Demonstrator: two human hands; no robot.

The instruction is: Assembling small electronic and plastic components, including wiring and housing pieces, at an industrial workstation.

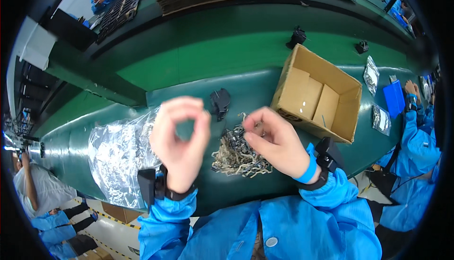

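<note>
Both hands hover over the green table point(198, 56): left hand point(179, 139) curls thumb to forefinger, its contents unclear; right hand point(274, 139) pinches a small metal piece point(243, 116) above the heap of parts point(239, 156), cardboard box point(318, 94) at two o'clock

Single head-worn fisheye view, looking steeply down and forward from the near edge of the green-topped table point(198, 56). Close range: the hands fill centre frame. Far edge bows toward the rim. No second view.
</note>
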